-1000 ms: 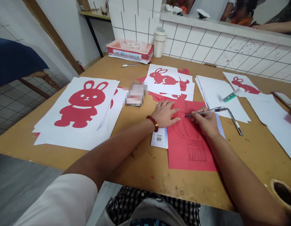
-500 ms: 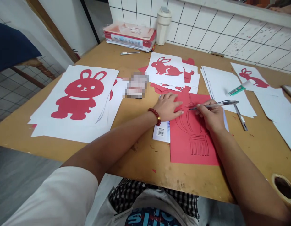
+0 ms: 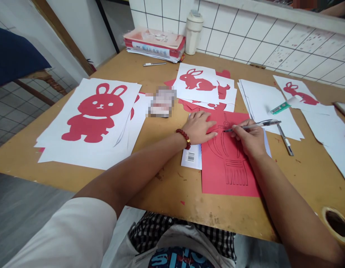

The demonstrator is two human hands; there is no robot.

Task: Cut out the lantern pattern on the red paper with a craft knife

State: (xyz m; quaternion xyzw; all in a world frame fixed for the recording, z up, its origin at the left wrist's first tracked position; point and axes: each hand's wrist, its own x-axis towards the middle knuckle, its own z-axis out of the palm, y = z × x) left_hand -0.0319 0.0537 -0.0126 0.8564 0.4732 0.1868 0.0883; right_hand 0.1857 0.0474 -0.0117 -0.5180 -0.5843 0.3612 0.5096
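Observation:
A sheet of red paper point(image 3: 214, 178) lies in front of me with a lantern outline and fringe drawn in dark lines. My right hand point(image 3: 250, 137) grips a pen point(image 3: 262, 124), its tip touching the paper near the top of the lantern. My left hand point(image 3: 199, 126) rests with fingers spread on the sheet's upper left edge, a beaded bracelet point(image 3: 183, 139) at the wrist. Partly under the red sheet sits a white booklet with a barcode point(image 3: 191, 156).
Rabbit cut-out sheets lie left point(image 3: 95, 111), behind point(image 3: 197, 80) and far right point(image 3: 301, 93). A glue stick point(image 3: 284, 105) and another pen point(image 3: 285, 140) are right of my hand. A paper pack point(image 3: 154, 44) and a tumbler point(image 3: 194, 32) stand by the wall. A table hole point(image 3: 325, 216) is front right.
The pen tip has shifted very slightly left and down on the red paper along with my right hand. My left hand stays in place.

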